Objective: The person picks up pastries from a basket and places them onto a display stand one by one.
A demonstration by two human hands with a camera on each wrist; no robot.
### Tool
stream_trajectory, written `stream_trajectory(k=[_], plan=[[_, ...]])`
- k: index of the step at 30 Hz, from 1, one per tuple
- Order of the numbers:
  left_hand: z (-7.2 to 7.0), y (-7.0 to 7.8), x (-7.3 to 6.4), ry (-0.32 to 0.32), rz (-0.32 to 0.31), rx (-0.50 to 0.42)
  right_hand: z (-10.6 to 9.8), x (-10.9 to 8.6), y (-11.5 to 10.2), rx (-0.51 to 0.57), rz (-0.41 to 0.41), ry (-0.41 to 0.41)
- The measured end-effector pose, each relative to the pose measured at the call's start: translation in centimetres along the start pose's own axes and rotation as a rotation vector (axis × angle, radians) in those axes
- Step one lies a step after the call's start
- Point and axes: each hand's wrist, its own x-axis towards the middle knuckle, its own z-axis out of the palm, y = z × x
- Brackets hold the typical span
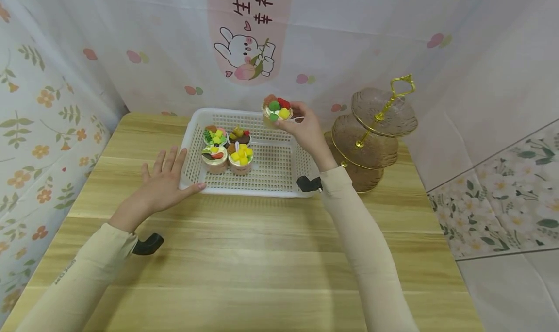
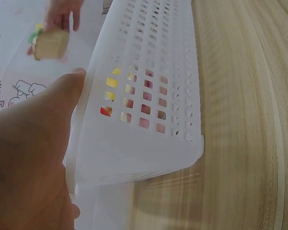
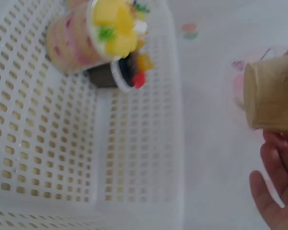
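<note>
A white perforated basket [image 1: 253, 192] stands toward the back of the table. In its left part are several dessert cups with fruit toppings, among them one with yellow cubes [image 1: 241, 155] and one with a dark top [image 1: 239, 136]. My left hand [image 1: 163, 184] is spread at the basket's left end, its thumb over the front rim. Above the back rim, my right hand [image 1: 307, 133] grips a tan dessert cup [image 1: 277, 110] topped with red, green and yellow pieces. The right wrist view catches that cup's plain side [image 3: 266, 93], held outside the basket wall.
A three-tier stand [image 1: 371, 150] with gold rims and a gold handle [image 1: 402, 85] is right of the basket, close to my right forearm. A printed curtain [image 1: 174, 41] hangs behind the wooden table [image 1: 244, 264]. Black wrist mounts [image 1: 147, 244] stick out from both sleeves.
</note>
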Motion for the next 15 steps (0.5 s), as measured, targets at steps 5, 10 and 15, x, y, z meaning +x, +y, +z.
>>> stream_trajectory(k=[5,10,15], plan=[[0.0,0.1,-0.1,0.002,0.004,-0.006,-1.5,-1.5,-1.5,0.001,-0.012,0.033],[0.0,0.1,-0.2,0.008,0.007,-0.015,-3.0,-3.0,-2.2,-0.021,-0.014,0.052],[0.0,0.1,-0.2,0.005,0.007,-0.017,-4.6,-4.4,-2.7,-0.056,-0.006,0.086]])
